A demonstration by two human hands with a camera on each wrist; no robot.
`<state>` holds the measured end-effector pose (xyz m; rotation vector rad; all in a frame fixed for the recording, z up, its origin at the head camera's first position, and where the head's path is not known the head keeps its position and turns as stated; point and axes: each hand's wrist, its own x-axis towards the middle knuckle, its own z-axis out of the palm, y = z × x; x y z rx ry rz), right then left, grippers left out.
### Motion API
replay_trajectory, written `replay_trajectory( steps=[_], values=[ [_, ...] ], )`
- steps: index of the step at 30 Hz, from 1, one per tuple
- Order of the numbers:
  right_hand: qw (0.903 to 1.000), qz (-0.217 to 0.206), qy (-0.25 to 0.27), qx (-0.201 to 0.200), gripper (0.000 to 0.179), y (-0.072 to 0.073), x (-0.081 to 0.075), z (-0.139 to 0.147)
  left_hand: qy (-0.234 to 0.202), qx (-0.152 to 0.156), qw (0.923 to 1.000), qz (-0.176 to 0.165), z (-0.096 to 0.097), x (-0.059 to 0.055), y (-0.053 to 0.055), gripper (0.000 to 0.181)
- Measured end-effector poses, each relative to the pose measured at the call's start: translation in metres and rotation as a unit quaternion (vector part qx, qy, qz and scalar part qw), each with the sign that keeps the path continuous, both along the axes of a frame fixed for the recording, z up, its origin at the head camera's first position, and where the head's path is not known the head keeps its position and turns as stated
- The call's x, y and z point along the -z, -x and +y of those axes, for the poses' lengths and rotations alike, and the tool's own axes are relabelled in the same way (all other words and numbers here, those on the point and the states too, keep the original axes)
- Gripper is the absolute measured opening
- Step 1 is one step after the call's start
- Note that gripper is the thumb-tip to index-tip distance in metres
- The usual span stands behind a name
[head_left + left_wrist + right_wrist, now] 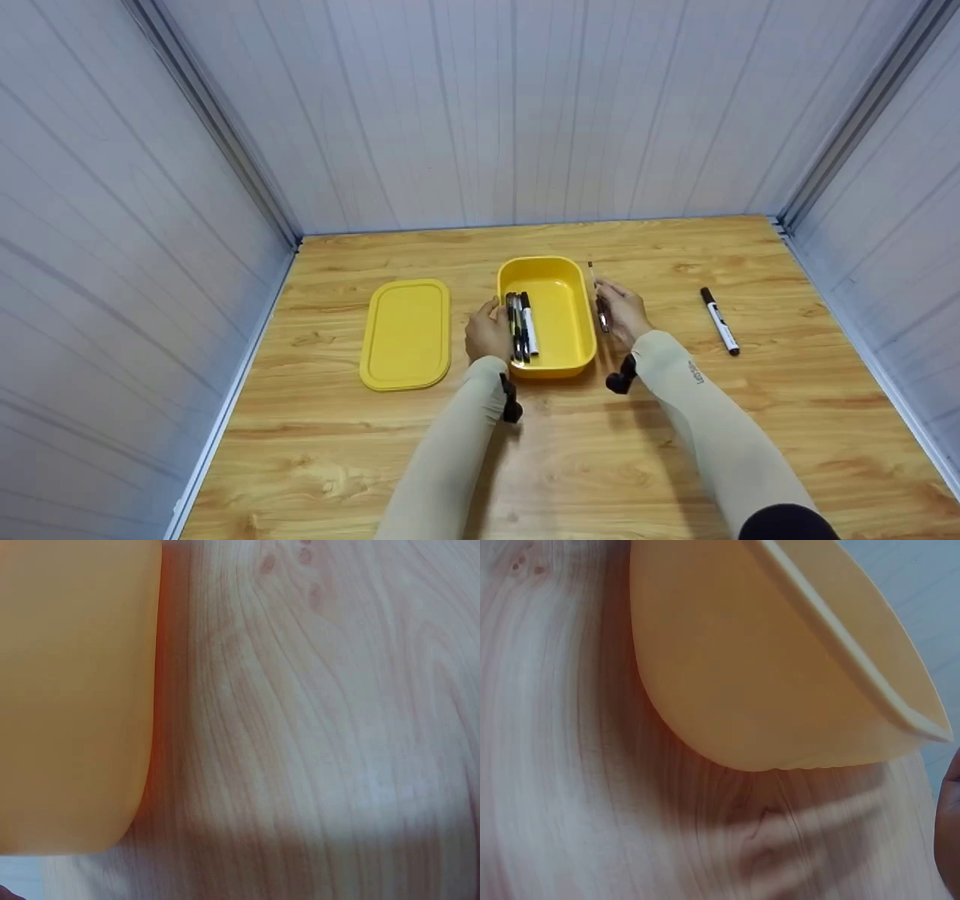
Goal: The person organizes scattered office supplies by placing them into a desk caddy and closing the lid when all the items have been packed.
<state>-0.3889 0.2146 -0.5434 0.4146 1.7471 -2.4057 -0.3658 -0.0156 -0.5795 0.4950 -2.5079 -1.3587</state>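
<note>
A yellow plastic box (559, 319) stands open on the table, with several pens (516, 322) and a white marker with a black cap (529, 324) lying side by side along its left inside. My left hand (487, 334) holds the box by its left wall, the fingers at the rim. Just outside the right wall, my right hand (624, 311) pinches a slim pen (602, 315) with dark parts, roughly upright in the head view. Close up, the box wall fills the left of the left wrist view. Part of the right hand (949, 832) shows at the right wrist view's edge.
A flat yellow lid (406, 334) lies left of the box. Another white marker with black ends (720, 321) lies on the wooden table (555, 465) to the right. Pale panel walls (480, 112) enclose the back and both sides.
</note>
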Motion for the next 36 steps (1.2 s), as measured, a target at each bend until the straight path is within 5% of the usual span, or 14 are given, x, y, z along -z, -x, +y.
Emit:
replay_trajectory(
  steps=[6, 18, 26, 36],
  values=[
    [0.9994, -0.033, 0.001, -0.01, 0.049, 0.003, 0.003, -0.001, -0.001, -0.002, 1.0, -0.007, 0.002, -0.002, -0.001, 0.031],
    [0.9911, -0.004, -0.133, 0.008, 0.043, -0.002, -0.001, -0.015, 0.0, 0.007, 1.0, -0.002, 0.002, -0.001, -0.002, 0.031],
    [0.9519, 0.034, -0.304, 0.008, 0.038, -0.003, -0.006, -0.029, 0.0, 0.005, 1.0, 0.0, 0.001, -0.003, 0.0, 0.031],
    [0.9248, 0.069, -0.374, 0.005, 0.037, -0.005, -0.006, -0.038, -0.003, -0.001, 1.0, 0.006, 0.002, 0.0, 0.0, 0.03]
  ],
)
